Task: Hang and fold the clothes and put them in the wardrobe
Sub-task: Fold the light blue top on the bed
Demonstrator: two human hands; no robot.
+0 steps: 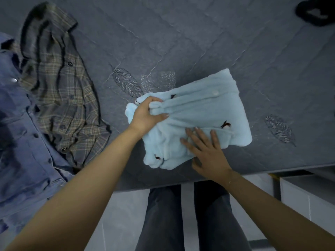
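Bed point(199, 33): one, dark grey quilted cover stitched with leaf motifs; near edge runs across the lower frame just behind the person's legs. Wide bare cover lies beyond and to the right of the garments.

Denim shirt point(23, 142): one, blue, spread along the left edge of the view, partly cut off by the frame.

Plaid shirt point(61, 98): one, grey-brown check, crumpled, overlapping the denim shirt's right side, well apart from the fleece garment.

Fleece garment point(199, 113): one, pale blue, small dark bow trims, partly folded, lying on the bed near its front edge, right of centre.

Legs: two, in dark trousers point(163, 214), standing on pale floor point(119, 211) tiles at the bed edge.

Left hand point(145, 115): grip clamped on a bunched fold at the garment's left end.

Right hand point(206, 151): fingers straight and spread, pressing flat on the garment's near edge.

Black object point(315, 11): one, far right corner, unclear.
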